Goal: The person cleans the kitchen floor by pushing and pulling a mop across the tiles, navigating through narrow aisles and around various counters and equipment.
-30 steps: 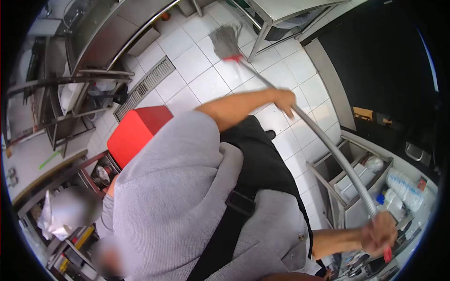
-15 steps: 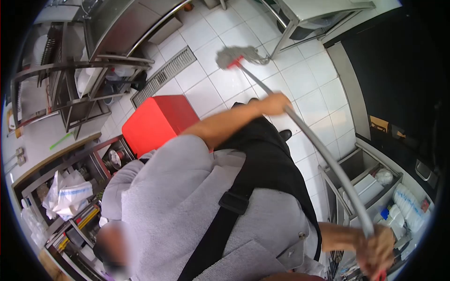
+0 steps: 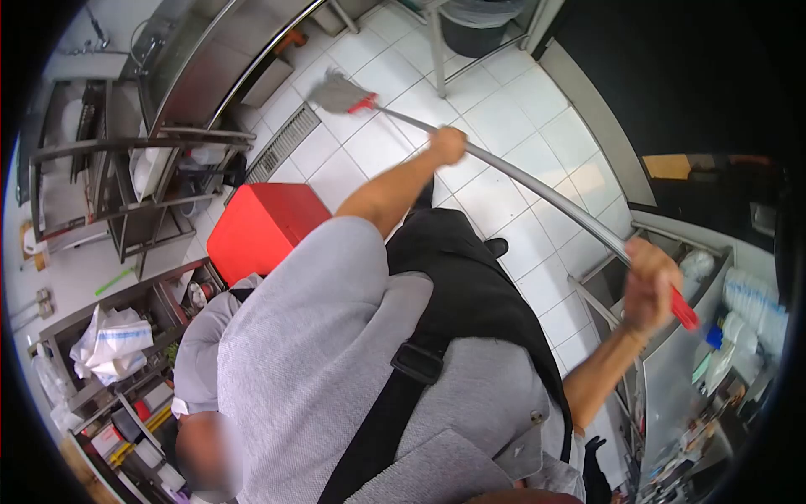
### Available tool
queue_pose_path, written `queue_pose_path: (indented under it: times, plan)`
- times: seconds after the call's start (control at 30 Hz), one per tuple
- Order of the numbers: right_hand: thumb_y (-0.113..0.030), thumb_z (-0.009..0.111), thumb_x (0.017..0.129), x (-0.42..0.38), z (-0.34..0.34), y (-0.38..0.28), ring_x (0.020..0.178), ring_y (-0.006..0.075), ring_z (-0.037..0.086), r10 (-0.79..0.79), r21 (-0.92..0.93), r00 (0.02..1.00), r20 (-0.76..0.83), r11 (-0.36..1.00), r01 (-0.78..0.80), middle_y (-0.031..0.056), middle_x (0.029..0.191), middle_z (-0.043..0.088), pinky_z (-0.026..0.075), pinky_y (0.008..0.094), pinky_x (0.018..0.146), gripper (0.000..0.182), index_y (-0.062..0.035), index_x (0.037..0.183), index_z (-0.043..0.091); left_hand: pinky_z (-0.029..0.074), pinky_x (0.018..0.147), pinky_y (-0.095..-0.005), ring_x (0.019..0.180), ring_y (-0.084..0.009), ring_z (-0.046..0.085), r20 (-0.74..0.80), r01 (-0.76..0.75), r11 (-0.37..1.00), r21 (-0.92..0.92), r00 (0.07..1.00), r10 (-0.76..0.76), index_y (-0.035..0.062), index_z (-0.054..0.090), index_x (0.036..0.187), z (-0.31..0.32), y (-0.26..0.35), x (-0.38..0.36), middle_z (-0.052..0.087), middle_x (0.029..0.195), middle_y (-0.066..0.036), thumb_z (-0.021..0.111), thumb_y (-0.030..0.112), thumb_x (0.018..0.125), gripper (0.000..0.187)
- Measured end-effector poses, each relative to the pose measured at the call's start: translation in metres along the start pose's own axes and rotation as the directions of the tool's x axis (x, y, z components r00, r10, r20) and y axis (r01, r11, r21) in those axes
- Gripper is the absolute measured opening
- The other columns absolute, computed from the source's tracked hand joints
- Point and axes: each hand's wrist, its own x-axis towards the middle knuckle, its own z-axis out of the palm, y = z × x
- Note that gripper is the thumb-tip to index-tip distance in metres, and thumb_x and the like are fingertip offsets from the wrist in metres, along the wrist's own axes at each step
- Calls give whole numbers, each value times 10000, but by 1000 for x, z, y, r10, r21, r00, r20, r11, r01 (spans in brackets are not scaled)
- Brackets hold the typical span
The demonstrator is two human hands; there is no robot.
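A mop slants across the view, its grey handle ending in a red grip. My left hand is wrapped round the lower part of the handle. Higher up, close to the red grip, my right hand is closed round the pole. The grey string mop head, joined by a red clamp, is on the white tiled floor next to the drain grate and looks blurred.
A red box stands left of my legs, beyond a floor drain grate. Steel racks line the left. A black bin sits under a steel frame at the top. Another person's sleeve is close by at lower left.
The mop head has swept left across the tiles to beside the drain grate. My left hand has moved up and left; my right hand has moved upward in view, still holding the handle.
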Motion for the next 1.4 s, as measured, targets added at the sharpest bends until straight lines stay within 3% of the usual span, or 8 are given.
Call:
queue_pose_path:
  times: [0.1,0.3,0.4,0.77,0.83,1.0,1.2,1.4]
  plan:
    - [-266,540,869,-59,-105,-106,550,202,405,-286,-343,957,48,895,285,65,562,442,298,389,596,360,-77,591,411,506,780,-536,918,-368,662,-286,-426,868,-255,891,354,212,743,906,50,146,-3,710,947,-126,592,161,785,200]
    - [-478,380,1021,-143,-80,-280,429,82,390,-601,-223,799,-37,784,579,-23,569,458,382,273,444,439,-97,831,490,503,690,-478,750,-390,643,-12,-718,351,-601,448,894,84,697,778,-7,402,-95,660,737,-174,665,340,838,265]
    - [-465,350,1030,-173,-79,-288,450,98,387,-665,-191,745,59,725,662,-13,572,431,366,283,442,453,-88,799,450,501,663,-470,722,-385,642,179,-700,447,-556,425,887,76,697,731,-23,438,-106,656,700,-169,660,302,816,244]
    - [-225,541,906,-177,-135,-110,458,143,398,-510,-277,699,-502,860,429,41,508,451,324,323,525,253,-84,705,482,513,827,-473,891,-380,636,-272,-795,585,-162,606,748,85,720,848,77,287,79,675,902,-187,670,166,721,159]
    - [-171,565,892,-157,-121,-57,560,193,468,-349,-228,767,-539,937,265,93,627,516,400,379,601,175,-51,776,511,527,823,-472,998,-358,621,15,-366,931,17,931,365,84,695,858,22,278,77,664,1027,-177,673,203,776,146]
    - [-198,603,874,-143,-147,-69,569,206,417,-274,-141,835,-477,962,235,69,637,461,385,404,621,240,-40,743,478,481,840,-545,931,-346,655,50,-312,949,42,950,310,119,720,791,17,313,78,677,918,-166,676,536,826,420]
    - [-343,443,904,-217,-188,-207,373,74,352,-542,-364,710,-449,837,409,-34,474,379,311,267,382,328,-122,662,437,441,671,-530,680,-393,593,-88,-774,519,-364,583,808,88,625,582,63,448,26,581,630,-150,640,580,840,556]
    - [-562,329,1014,-163,-159,-292,364,78,371,-756,-614,530,-385,639,465,-29,515,360,380,284,373,506,-119,799,441,475,709,-511,691,-386,622,223,-705,250,-664,132,966,65,622,619,35,588,5,626,650,-144,691,407,818,401]
